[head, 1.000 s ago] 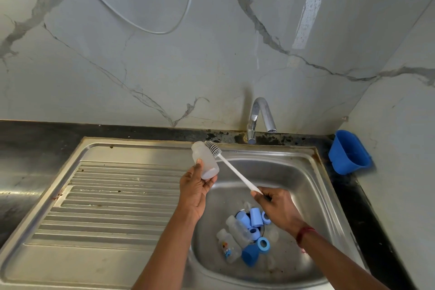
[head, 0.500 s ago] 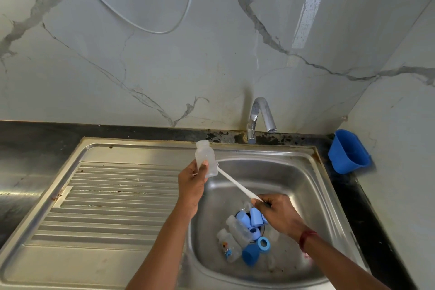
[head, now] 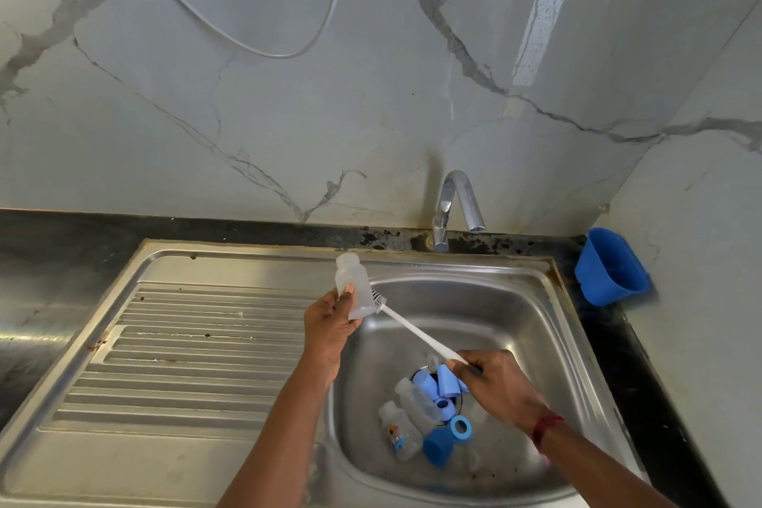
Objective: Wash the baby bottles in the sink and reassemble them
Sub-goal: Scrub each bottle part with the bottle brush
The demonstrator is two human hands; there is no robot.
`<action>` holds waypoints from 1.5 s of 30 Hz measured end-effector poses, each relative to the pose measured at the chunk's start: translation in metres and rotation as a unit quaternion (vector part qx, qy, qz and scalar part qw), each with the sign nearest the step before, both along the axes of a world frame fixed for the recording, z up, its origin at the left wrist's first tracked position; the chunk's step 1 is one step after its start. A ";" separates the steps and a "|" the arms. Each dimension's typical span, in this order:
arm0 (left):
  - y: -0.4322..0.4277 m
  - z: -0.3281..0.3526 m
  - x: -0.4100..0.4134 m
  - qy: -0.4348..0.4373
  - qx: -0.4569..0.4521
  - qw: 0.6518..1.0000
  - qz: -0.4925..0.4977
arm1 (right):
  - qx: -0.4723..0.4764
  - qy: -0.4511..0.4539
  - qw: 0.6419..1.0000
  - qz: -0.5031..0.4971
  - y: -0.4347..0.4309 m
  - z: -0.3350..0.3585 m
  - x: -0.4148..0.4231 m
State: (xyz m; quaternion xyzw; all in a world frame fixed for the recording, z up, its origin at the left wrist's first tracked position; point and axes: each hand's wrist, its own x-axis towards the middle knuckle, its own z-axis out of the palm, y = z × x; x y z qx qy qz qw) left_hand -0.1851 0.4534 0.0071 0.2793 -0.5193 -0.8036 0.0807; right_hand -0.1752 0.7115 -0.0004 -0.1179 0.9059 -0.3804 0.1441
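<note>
My left hand point(head: 330, 326) grips a clear baby bottle point(head: 353, 284) above the sink's left rim, its open neck pointing up and away. My right hand point(head: 497, 388) grips the handle of a white bottle brush point(head: 412, 332); its bristle head touches the outside of the bottle near its base. In the sink basin point(head: 515, 326) lie two more clear bottles point(head: 400, 435) point(head: 416, 398), with several blue caps and rings point(head: 447, 388) around the drain.
The chrome tap point(head: 455, 206) stands behind the basin with no water running. A ribbed steel drainboard point(head: 185, 346) fills the left. A blue plastic holder point(head: 610, 266) hangs on the right wall. A white hose point(head: 264, 49) loops across the marble wall.
The bottle turned upright in my left hand and shifted slightly left. The brush head dropped from near the bottle's upper end to the outside of its lower body.
</note>
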 end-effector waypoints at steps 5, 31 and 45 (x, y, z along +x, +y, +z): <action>0.002 0.004 0.003 -0.004 -0.020 0.998 -0.053 | 0.001 0.004 1.000 -0.020 -0.004 -0.002 -0.010; 0.003 -0.003 0.001 -0.019 0.109 0.994 -0.003 | -0.019 -0.002 0.998 -0.063 0.005 0.001 0.003; -0.006 -0.004 -0.004 -0.013 0.142 0.990 -0.007 | -0.034 0.110 0.993 0.032 0.019 0.000 0.003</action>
